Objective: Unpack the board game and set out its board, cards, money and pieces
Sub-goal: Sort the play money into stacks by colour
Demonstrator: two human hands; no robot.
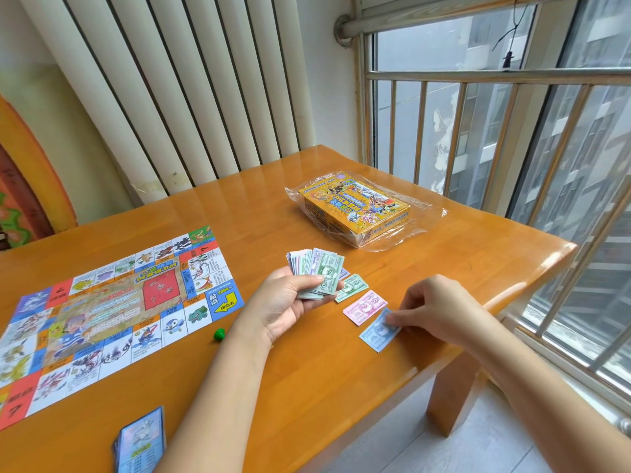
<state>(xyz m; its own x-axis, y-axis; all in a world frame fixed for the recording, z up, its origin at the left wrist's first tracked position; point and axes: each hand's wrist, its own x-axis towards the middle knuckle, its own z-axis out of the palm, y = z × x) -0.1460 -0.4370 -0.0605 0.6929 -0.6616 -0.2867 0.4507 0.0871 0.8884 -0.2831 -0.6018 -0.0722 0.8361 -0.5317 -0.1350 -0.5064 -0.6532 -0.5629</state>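
Observation:
My left hand grips a fanned stack of play money above the table. My right hand pinches the top end of a blue note lying flat on the table. A pink note and a green note lie in a row just beyond it. The game board is unfolded flat at the left. A small green piece stands by the board's right edge. A stack of cards sits at the near edge.
The yellow game box sits on clear plastic wrap at the far right of the wooden table. The table's right edge runs close to a railed window. A white radiator stands behind.

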